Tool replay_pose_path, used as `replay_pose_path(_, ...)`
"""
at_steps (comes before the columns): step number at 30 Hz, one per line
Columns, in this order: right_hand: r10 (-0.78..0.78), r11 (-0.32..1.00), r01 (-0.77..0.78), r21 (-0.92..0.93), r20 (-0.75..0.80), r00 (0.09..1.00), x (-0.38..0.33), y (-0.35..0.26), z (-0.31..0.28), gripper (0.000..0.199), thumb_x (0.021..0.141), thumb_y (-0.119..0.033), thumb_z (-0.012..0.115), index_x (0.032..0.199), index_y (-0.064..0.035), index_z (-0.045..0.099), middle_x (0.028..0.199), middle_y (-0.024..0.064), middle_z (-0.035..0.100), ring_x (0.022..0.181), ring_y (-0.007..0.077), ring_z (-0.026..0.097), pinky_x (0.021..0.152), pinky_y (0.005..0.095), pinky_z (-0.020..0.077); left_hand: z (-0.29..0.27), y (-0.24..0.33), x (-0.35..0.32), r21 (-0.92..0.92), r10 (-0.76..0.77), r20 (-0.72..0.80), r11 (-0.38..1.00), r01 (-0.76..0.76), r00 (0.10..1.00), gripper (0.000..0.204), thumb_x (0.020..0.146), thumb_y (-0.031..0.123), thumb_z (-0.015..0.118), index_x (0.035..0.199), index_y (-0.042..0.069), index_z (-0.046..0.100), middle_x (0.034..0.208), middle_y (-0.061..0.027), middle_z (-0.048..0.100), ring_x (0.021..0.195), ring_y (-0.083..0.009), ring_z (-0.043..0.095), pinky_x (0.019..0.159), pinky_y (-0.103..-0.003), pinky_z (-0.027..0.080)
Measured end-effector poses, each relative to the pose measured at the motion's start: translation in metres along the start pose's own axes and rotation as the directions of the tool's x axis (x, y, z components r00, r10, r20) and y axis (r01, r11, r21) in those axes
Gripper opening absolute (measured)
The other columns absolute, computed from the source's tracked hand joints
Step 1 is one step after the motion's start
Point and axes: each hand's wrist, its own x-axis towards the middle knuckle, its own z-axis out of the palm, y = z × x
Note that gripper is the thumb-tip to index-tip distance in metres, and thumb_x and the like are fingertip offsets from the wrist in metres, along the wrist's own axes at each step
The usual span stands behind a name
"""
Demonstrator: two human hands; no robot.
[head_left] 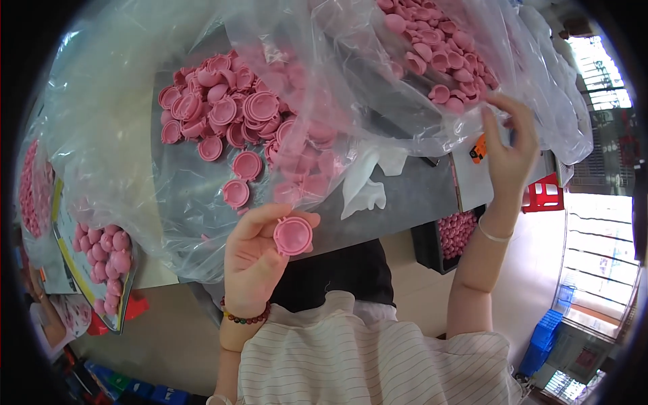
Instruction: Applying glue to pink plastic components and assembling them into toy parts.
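Pink cup (293, 235) is pinched in grip of L hand (251, 260), nr desk (412, 196) edge; R hand (513, 150) is held by pink shells (462, 62) in clear bag (540, 81), grip state can't be told. Cup's best kept by rim, w/ shells taken singly.

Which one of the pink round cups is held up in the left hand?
The pink cup gripped by the left hand, with its round rim facing the camera. The cups in the heap beyond lie untouched by that hand.

The grey table (413, 197) bears clear plastic bags (101, 128) and white tissue (364, 185).
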Motion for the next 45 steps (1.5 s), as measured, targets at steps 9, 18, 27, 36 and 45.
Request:
replay_pose_path(9, -0.169, 0.972, 0.215, -0.093, 0.357, 0.919, 0.025, 0.005, 0.025, 0.021, 0.070, -0.006, 0.058, 0.091, -0.0036, 0.059, 0.087, 0.0061, 0.059, 0.078, 0.0169, 0.054, 0.071, 0.0279, 0.0403, 0.005, 0.001, 0.004, -0.030, -0.018, -0.020, 0.999, 0.017, 1.000, 0.045, 0.080, 0.014, 0.056, 0.116, -0.004, 0.038, 0.111, -0.0229, 0.049, 0.102, -0.0223, 0.051, 0.082, -0.030, 0.043)
replay_pose_path(18, 0.045, 0.885, -0.357, 0.298, 0.709, 0.704, -0.060, -0.074, -0.002, 0.029, 0.066, 0.002, 0.059, 0.094, 0.0001, 0.054, 0.079, 0.0065, 0.056, 0.064, 0.0070, 0.049, 0.051, 0.0165, 0.0354, 0.005, 0.001, 0.005, 0.016, -0.003, -0.005, 1.000, 0.003, 1.000, 0.042, 0.080, 0.009, 0.055, 0.116, -0.005, 0.039, 0.112, -0.0220, 0.049, 0.107, -0.0230, 0.047, 0.090, -0.031, 0.037)
replay_pose_path(27, 0.086, 0.948, -0.223, 0.228, 0.491, 0.867, -0.067, -0.078, 0.008, 0.030, 0.060, 0.004, 0.061, 0.090, 0.0007, 0.058, 0.085, 0.0082, 0.055, 0.066, 0.0132, 0.050, 0.053, 0.0225, 0.0404, 0.014, 0.001, 0.004, 0.124, -0.038, -0.121, 0.991, 0.053, 0.992, 0.047, 0.077, 0.017, 0.061, 0.114, -0.003, 0.040, 0.108, -0.0228, 0.050, 0.098, -0.0223, 0.052, 0.078, -0.030, 0.045)
replay_pose_path(36, -0.269, 0.777, 0.100, 0.621, 0.185, 0.945, -0.066, -0.121, 0.022, 0.030, 0.053, -0.002, 0.067, 0.082, -0.0010, 0.062, 0.083, 0.0086, 0.061, 0.070, 0.0211, 0.055, 0.060, 0.0252, 0.0449, 0.012, 0.002, 0.004, 0.092, -0.068, 0.019, 0.994, 0.065, 0.998, 0.038, 0.075, -0.009, 0.053, 0.112, -0.008, 0.043, 0.112, -0.0186, 0.049, 0.102, -0.0206, 0.051, 0.087, -0.030, 0.042)
replay_pose_path(45, -0.311, 0.744, 0.082, 0.663, 0.234, 0.921, -0.069, -0.121, 0.034, 0.026, 0.055, 0.000, 0.068, 0.081, -0.0019, 0.063, 0.087, 0.0118, 0.060, 0.072, 0.0218, 0.057, 0.061, 0.0261, 0.0456, 0.015, 0.003, 0.002, 0.177, -0.044, -0.005, 0.983, 0.044, 0.999, 0.039, 0.073, -0.010, 0.056, 0.111, -0.007, 0.046, 0.108, -0.0146, 0.051, 0.096, -0.0182, 0.053, 0.083, -0.028, 0.044)
